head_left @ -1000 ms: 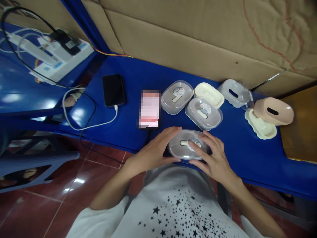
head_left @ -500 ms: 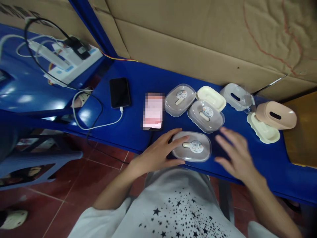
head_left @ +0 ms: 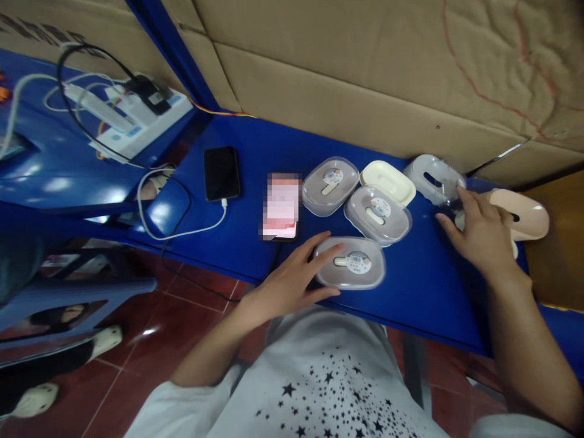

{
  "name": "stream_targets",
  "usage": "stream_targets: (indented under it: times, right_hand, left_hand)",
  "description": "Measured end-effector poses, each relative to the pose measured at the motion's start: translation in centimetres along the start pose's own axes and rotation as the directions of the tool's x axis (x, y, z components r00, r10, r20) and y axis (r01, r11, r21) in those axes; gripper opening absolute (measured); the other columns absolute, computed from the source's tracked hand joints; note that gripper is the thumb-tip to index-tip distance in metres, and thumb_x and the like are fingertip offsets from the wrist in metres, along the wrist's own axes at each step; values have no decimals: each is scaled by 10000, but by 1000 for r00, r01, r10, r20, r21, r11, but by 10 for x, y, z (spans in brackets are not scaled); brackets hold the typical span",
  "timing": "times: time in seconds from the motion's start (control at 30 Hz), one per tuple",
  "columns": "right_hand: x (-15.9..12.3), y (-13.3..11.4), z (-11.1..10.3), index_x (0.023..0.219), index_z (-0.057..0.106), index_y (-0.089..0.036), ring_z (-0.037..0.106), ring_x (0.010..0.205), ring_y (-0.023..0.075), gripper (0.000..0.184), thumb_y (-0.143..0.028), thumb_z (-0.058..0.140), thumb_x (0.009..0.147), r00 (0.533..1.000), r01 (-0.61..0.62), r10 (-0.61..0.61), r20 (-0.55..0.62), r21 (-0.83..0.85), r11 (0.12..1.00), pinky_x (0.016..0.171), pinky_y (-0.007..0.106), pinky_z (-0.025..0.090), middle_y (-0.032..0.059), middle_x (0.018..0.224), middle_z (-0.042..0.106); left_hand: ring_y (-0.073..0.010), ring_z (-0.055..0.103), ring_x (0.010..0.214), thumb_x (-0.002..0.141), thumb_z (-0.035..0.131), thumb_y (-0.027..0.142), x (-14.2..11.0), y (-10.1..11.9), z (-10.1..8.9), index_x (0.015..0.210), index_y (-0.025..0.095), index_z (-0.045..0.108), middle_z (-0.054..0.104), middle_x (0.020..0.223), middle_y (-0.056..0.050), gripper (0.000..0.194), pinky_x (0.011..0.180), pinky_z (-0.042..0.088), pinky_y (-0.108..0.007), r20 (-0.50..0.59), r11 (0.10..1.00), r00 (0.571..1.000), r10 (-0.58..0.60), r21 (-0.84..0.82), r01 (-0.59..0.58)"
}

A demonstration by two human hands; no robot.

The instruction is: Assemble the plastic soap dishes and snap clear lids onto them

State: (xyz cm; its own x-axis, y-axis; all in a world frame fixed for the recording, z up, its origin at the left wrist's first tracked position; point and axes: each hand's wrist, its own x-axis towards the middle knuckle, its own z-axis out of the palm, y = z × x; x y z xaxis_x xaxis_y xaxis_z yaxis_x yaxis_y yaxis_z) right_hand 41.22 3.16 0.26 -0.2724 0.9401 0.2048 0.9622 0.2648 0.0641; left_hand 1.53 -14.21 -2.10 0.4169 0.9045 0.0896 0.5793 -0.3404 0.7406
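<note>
My left hand (head_left: 292, 277) rests with spread fingers around the left end of a clear-lidded oval box (head_left: 349, 277). Its index finger lies on the lid, near a round white label. Over at the right, my right hand (head_left: 486, 234) is open, its fingers stretched above the cream scalloped tray, which is mostly hidden. Those fingertips are near a grey slotted cover (head_left: 426, 173) and clear plastic wrap; I cannot tell whether they touch. A peach slotted cover (head_left: 531, 213) sits partly behind the hand.
Two more lidded boxes, one left (head_left: 328, 198) and one right (head_left: 381, 228), lie farther back beside a cream tray (head_left: 387, 182). Left of them are a lit phone (head_left: 281, 207) and a black device (head_left: 221, 173) on a white cable. Cardboard (head_left: 342, 73) lines the back. A power strip (head_left: 146, 128) stands left.
My right hand has moved right and away from the near box, over the cream tray and covers. My left hand stays at the near box, which has shifted slightly back.
</note>
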Motion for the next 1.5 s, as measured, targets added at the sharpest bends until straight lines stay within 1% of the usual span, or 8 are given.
stream_targets:
  times: [0.17,0.33,0.43,0.6,0.87,1.07,1.33,1.5]
  right_hand:
    - [-2,-15,-5,1607,524,-134,542,1476,402,664,-564,475,1104,989,37,-36,-146,7,999,1266,567,319,254,1608,570]
    - [-4,-41,4,1673,432,-158,474,1577,346,585,-414,404,1148,934,343,-331,-137,72,937,1314,567,255,199,1690,519]
    - [-5,-49,16,1655,460,-174,531,1529,354,540,-349,377,1152,911,404,-393,-124,85,911,1307,622,229,181,1605,618]
    - [-2,-42,17,1621,514,-189,560,1479,369,531,-376,451,1128,928,358,-343,-146,87,930,1284,648,247,191,1590,620]
    - [3,-25,-2,1489,640,-176,529,1450,430,465,-361,450,1107,972,126,-120,-203,17,992,1235,726,242,228,1518,646]
    - [27,-37,1,1629,455,-106,508,1477,404,573,-391,361,1141,969,206,-210,-132,-47,978,1257,726,205,253,1555,617]
    - [75,-40,2,1290,725,-62,562,1305,411,408,-328,488,1090,977,190,-202,-61,-168,967,1196,720,267,260,1302,734]
    - [72,-31,0,1201,746,-68,594,1217,385,432,-382,471,1089,980,183,-191,-50,-133,974,1177,684,264,273,1221,755]
  left_hand:
    - [-389,325,1669,1059,716,456,1,3,1,1744,390,245,159,1829,-136,834,1313,432,-608,-48,999,999,-27,32,28]
    - [-421,332,1658,1091,653,470,8,9,3,1746,352,246,177,1813,-177,780,1282,464,-628,-125,985,992,15,171,7]
    - [-443,371,1630,1103,620,501,14,12,4,1749,341,234,235,1789,-203,769,1255,475,-662,-162,958,985,63,286,-14]
    - [-450,411,1596,1107,602,524,20,15,4,1734,284,272,320,1748,-236,748,1233,484,-667,-169,930,982,80,366,-13]
    - [-441,413,1598,1111,608,497,20,13,5,1755,283,216,352,1736,-235,783,1241,471,-668,-166,929,977,131,366,-62]
    - [-398,318,1664,1139,572,342,22,11,-3,1704,323,361,366,1771,-148,603,1293,424,-647,-100,897,975,200,420,-141]
    - [-345,480,1563,1062,555,48,26,11,-4,1592,297,527,532,1670,-118,586,1217,510,-571,-182,854,947,264,500,-142]
    - [-358,510,1540,1050,544,30,29,12,-2,1582,271,532,539,1667,-127,584,1189,533,-565,-180,854,950,256,503,-135]
